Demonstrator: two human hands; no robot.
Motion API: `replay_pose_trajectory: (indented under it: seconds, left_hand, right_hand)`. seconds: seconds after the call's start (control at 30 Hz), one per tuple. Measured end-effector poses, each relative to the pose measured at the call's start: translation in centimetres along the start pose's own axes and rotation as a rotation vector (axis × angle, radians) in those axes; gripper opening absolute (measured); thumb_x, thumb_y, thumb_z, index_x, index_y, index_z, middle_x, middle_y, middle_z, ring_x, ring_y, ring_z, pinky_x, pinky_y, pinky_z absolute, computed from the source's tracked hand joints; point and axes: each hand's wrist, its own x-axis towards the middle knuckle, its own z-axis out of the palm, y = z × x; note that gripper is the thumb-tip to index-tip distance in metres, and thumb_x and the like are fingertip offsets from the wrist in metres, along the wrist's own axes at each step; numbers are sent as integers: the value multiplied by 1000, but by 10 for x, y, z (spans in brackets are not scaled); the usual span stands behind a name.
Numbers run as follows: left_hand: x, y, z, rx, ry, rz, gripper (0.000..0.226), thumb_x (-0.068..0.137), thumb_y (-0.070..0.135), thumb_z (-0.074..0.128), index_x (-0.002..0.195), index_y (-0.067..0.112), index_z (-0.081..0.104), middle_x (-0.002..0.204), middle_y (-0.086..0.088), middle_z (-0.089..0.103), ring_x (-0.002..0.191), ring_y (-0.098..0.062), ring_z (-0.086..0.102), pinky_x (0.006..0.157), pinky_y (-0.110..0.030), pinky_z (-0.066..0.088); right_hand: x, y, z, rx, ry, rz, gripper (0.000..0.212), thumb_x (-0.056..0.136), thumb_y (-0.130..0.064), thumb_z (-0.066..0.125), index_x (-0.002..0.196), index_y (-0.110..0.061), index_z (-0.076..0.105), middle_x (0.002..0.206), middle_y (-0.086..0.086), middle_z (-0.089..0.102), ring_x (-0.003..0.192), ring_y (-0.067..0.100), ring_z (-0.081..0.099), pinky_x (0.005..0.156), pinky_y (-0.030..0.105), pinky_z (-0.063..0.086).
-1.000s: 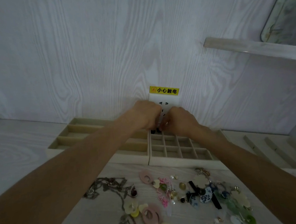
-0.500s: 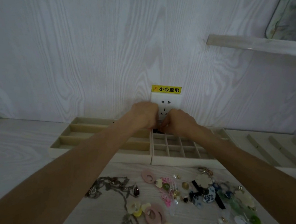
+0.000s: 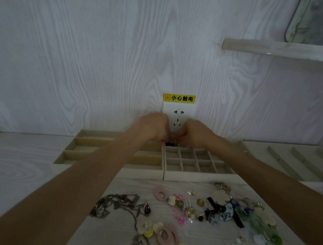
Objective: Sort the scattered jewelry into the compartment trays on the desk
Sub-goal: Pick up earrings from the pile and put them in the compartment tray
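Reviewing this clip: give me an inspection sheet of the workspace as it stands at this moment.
Surface: pale wood-grain desk.
Job's things: slotted tray beside grid tray; dark item in the grid tray's far-left cell; loose jewelry in front.
Clutter: spare divider strips at right.
Grippers: left hand and right hand curled together over that cell; grasp hidden.
Cables: nothing seen.
Surroundings: wall socket under yellow warning label; shelf.
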Motion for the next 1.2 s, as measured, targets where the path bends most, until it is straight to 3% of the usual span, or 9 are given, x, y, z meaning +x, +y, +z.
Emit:
replay_pose_trajectory:
  seconds: [0.17, 0.33, 0.47, 0.57, 0.67, 0.77, 0.93, 1.1, 1.2]
  left_hand:
    - [-14, -3, -15, -8, 111, -2, 20, 80, 27, 68, 98, 27, 75, 88, 7, 69, 94, -19, 63, 74, -27, 47]
    - [-58, -9, -19, -321, 233, 6, 11, 84, 36, 66, 90, 32, 75, 54, 17, 61, 60, 2, 58, 71, -25, 48]
    - [-97, -4, 0, -484, 314, 12, 12, 86, 33, 66, 93, 28, 74, 52, 16, 62, 48, 5, 55, 60, -20, 43]
    - [-115, -5, 14, -508, 441, -14, 12, 86, 34, 66, 93, 30, 74, 52, 17, 62, 53, 3, 58, 59, -21, 45]
    - [-125, -2, 26, -439, 626, -83, 13, 86, 35, 64, 95, 31, 74, 70, 12, 67, 66, -6, 62, 63, -23, 48]
    - [-129, 5, 27, -426, 726, -39, 13, 87, 33, 64, 95, 30, 74, 71, 12, 66, 60, 1, 56, 57, -18, 43]
    - [-134, 13, 36, -411, 564, 104, 10, 84, 35, 68, 92, 36, 74, 68, 20, 66, 58, 6, 58, 55, -10, 41]
    - [-136, 23, 45, -612, 232, 265, 14, 83, 24, 70, 96, 23, 75, 83, 12, 74, 72, 1, 67, 69, -13, 50]
    - [-137, 24, 48, -615, 150, 302, 13, 83, 23, 70, 96, 23, 75, 87, 9, 74, 77, -3, 69, 73, -18, 54]
  right_hand:
    - [-18, 2, -18, 73, 39, -31, 14, 82, -23, 67, 92, -20, 76, 89, -2, 72, 85, 14, 64, 81, 33, 53]
    - [-60, 5, -31, 300, 41, -89, 14, 84, -30, 67, 93, -21, 75, 51, -18, 58, 47, -8, 53, 54, 4, 39]
    - [-95, 11, -23, 331, 44, -107, 14, 83, -33, 68, 94, -26, 74, 64, -14, 64, 59, -1, 59, 65, 18, 46]
    - [-112, 17, -17, 294, 25, -181, 13, 84, -30, 68, 94, -26, 74, 75, -1, 72, 69, 14, 65, 71, 30, 51]
    - [-123, 21, -6, 290, 39, -264, 14, 84, -27, 68, 96, -27, 74, 84, -16, 69, 70, 0, 60, 66, 21, 46]
    - [-127, 23, 0, 271, 68, -305, 12, 82, -27, 69, 93, -26, 75, 84, -18, 67, 75, -1, 57, 73, 24, 48]
    - [-134, 29, -8, 197, -11, -331, 9, 79, -32, 71, 87, -33, 75, 77, -13, 68, 75, 14, 59, 71, 36, 50]
    - [-145, 35, -12, 220, -120, -307, 10, 73, -38, 75, 83, -36, 75, 67, -13, 63, 61, 3, 50, 59, 23, 42]
    - [-146, 35, -7, 192, -132, -265, 9, 74, -33, 76, 83, -31, 76, 53, -22, 58, 54, -5, 50, 51, 9, 35]
